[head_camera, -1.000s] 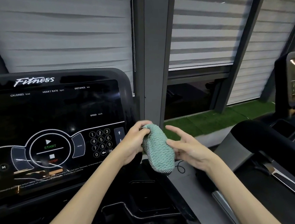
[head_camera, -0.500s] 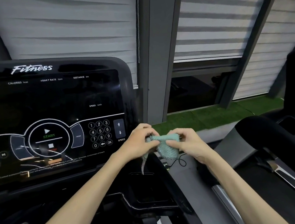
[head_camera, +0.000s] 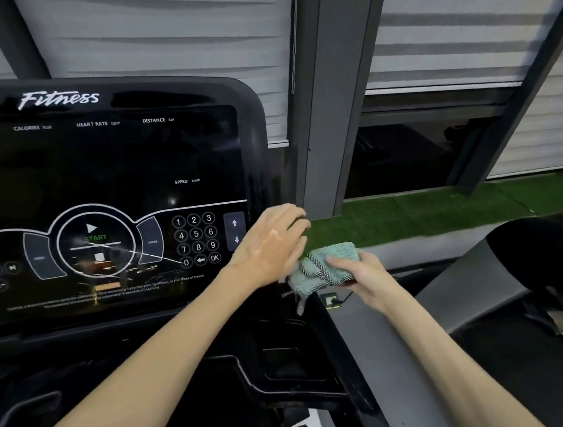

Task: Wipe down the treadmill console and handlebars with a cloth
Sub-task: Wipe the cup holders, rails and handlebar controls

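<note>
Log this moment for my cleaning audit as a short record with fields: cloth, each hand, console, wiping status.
cloth: teal, bunched, checkered edging, held in the air right of the console
right hand: grips the cloth
left hand: beside the cloth, fingers loosely curled; contact unclear
console: dark screen, keypad and START marking visible
wiping: cloth not on the console

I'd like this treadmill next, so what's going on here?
A person is at the console with a bunched green cloth gripped in the right hand, just off the console's lower right corner. The left hand hovers beside the cloth, fingers loosely curled, gripping nothing I can see. The cloth is not touching the console, so no wiping is under way right now.
</note>
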{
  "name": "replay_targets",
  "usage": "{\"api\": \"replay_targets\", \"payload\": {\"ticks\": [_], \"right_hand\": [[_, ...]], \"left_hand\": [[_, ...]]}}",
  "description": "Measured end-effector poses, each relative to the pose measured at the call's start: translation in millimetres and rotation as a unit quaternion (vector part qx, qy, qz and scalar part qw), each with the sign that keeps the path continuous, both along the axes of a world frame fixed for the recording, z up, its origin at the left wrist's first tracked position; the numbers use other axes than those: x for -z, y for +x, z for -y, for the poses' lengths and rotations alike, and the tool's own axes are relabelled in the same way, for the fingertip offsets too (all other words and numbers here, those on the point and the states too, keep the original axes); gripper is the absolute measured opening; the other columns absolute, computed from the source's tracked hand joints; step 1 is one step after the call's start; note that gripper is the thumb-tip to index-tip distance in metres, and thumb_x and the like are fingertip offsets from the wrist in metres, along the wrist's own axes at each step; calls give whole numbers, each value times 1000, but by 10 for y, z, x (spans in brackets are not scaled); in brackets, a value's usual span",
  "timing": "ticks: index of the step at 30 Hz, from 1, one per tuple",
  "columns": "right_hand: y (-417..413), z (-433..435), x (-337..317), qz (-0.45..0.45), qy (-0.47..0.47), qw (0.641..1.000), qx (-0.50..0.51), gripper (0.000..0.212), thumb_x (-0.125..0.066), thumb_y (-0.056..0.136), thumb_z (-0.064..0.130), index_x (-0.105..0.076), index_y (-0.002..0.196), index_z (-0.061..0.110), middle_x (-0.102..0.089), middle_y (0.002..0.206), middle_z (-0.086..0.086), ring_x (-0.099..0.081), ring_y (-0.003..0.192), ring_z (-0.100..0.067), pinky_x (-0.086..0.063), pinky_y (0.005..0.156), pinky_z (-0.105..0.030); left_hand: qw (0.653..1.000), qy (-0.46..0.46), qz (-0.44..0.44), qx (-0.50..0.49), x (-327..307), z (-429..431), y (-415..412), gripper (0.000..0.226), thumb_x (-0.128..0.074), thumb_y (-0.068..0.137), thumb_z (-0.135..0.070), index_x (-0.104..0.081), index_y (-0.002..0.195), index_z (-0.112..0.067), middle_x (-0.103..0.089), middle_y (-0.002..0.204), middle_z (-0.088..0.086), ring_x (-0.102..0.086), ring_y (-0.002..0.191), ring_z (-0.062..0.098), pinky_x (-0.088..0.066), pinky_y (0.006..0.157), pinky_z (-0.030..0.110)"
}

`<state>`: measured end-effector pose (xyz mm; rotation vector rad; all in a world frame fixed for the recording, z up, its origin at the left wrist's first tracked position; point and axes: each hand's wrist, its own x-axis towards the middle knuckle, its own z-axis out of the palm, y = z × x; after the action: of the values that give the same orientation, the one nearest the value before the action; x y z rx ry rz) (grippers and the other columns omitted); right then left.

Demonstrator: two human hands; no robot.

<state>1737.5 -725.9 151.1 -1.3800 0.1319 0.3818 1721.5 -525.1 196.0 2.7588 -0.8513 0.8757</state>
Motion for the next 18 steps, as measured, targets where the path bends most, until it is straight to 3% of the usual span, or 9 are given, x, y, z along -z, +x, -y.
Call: {"api": "replay_targets", "payload": {"ticks": [1, 3, 5, 7, 9, 11, 14, 18], "right_hand": [[93, -16, 55, 22, -98, 995, 7, 37, -71, 82, 2, -58, 115, -6, -70, 102, -17, -68, 86, -26, -55, 70, -33], [272, -81, 160, 94, -299, 950, -13, 26, -77, 78, 9, -63, 98, 0, -68, 88, -10, -66, 79, -24, -52, 64, -28], [403, -208, 266, 169, -448, 877, -52, 16, -73, 79, 12, -62, 90, 8, -63, 81, -4, -62, 73, -20, -46, 59, -21], [523, -348, 456, 228, -543, 804, -81, 13, -65, 82, 9, -62, 94, 8, -61, 93, -9, -62, 82, -28, -48, 65, -26], [635, -494, 763, 243, -567, 778, -124, 15, -57, 82, 10, -58, 96, 14, -55, 100, -14, -58, 90, -35, -51, 72, -35], [610, -611, 1096, 224, -557, 778, -187, 19, -56, 82, 25, -51, 100, 27, -52, 104, -15, -53, 102, -36, -49, 84, -41], [363, -614, 1355, 243, -590, 729, -247, 41, -49, 93, 44, -51, 122, 14, -44, 123, -17, -38, 116, -35, -34, 101, -41], [412, -540, 1446, 270, -586, 725, -243, 46, -31, 102, 42, -41, 142, 23, -31, 147, -18, -25, 135, -34, -25, 110, -43]], "left_hand": [[999, 31, 24, -17, 32, -66, 54, 33, -45, 96, -20, -65, 115, -2, -61, 123, 12, -54, 119, 28, -40, 106, 41], [993, 90, 29, -69, 72, -120, 79, 42, -38, 98, -23, -58, 127, -1, -53, 138, 15, -46, 130, 30, -32, 113, 41], [985, 130, 33, -111, 141, -107, 91, 50, -31, 101, -30, -52, 135, 0, -46, 146, 16, -40, 137, 30, -27, 115, 42], [977, 153, 36, -142, 215, -62, 106, 53, -28, 103, -33, -45, 140, 1, -40, 152, 15, -35, 141, 29, -24, 116, 42], [968, 173, 59, -174, 278, -48, 148, 54, -27, 105, -35, -41, 144, 1, -35, 155, 14, -31, 143, 28, -20, 116, 41], [961, 181, 86, -190, 325, -61, 169, 54, -27, 105, -34, -39, 145, 0, -32, 157, 12, -29, 145, 26, -17, 116, 39], [962, 169, 105, -188, 346, -67, 178, 53, -29, 104, -33, -39, 146, -1, -31, 158, 11, -29, 145, 24, -16, 117, 38], [960, 169, 117, -188, 343, -50, 175, 52, -33, 103, -33, -45, 142, -2, -37, 155, 11, -33, 143, 24, -17, 117, 37]]}}
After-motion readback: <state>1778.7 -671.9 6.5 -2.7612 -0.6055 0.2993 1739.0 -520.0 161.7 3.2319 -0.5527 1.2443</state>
